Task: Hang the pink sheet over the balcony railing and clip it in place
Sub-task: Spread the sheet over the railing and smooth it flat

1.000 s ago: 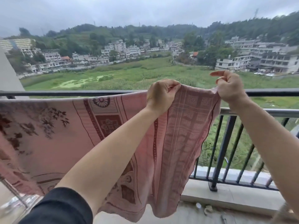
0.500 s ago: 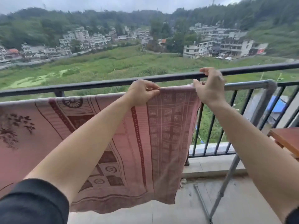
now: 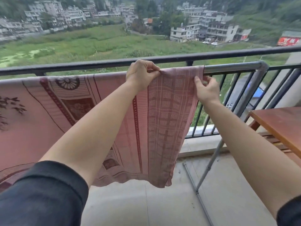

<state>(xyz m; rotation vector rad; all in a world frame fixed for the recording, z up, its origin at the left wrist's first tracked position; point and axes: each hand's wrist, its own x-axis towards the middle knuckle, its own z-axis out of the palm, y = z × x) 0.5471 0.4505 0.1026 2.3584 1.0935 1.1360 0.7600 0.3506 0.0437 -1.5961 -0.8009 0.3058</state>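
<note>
Since the earlier frame the right hand (image 3: pixel 206 90) has dropped from the top fold to the pink sheet's (image 3: pixel 167 115) side edge, pinching it just below the silver bar (image 3: pixel 231 69). Left hand (image 3: pixel 141 75) still pinches the top fold. Sheet hangs over the bar, long axis running left-right, in front of the black balcony railing (image 3: pixel 97 64). Concrete floor (image 3: pixel 162 206); wooden table (image 3: pixel 280 126) at right.

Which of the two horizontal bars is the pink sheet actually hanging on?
The nearer, shiny silver bar, not the dark balcony railing behind it; the pink sheet drapes over it.
</note>
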